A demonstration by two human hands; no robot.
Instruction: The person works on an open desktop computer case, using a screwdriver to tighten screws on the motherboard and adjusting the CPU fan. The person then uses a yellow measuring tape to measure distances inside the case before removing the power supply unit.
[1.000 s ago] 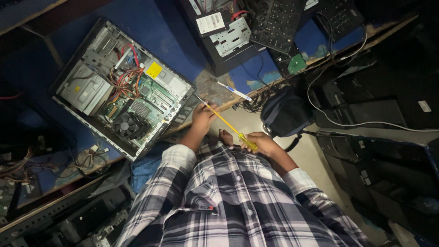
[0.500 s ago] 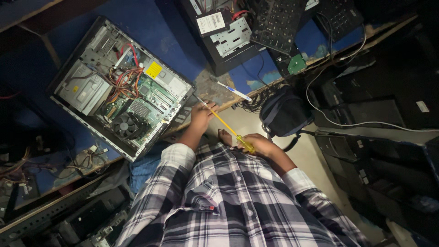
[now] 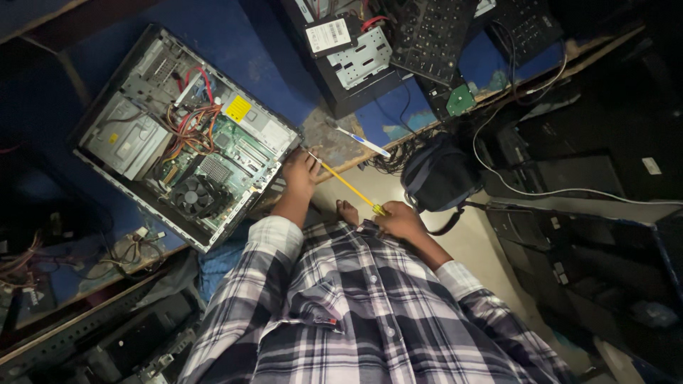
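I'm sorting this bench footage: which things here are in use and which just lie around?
In use:
left hand on the open computer case
right hand holding the yellow screwdriver

Lying about:
pen
dark bag
keyboard
green circuit board

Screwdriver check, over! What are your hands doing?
Right hand grips yellow screwdriver handle. Left hand at its tip, beside open computer case. Pen lies clear on the table.

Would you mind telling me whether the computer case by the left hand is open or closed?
Open: the computer case lies with its side panel off, showing fan, cables and circuit board.
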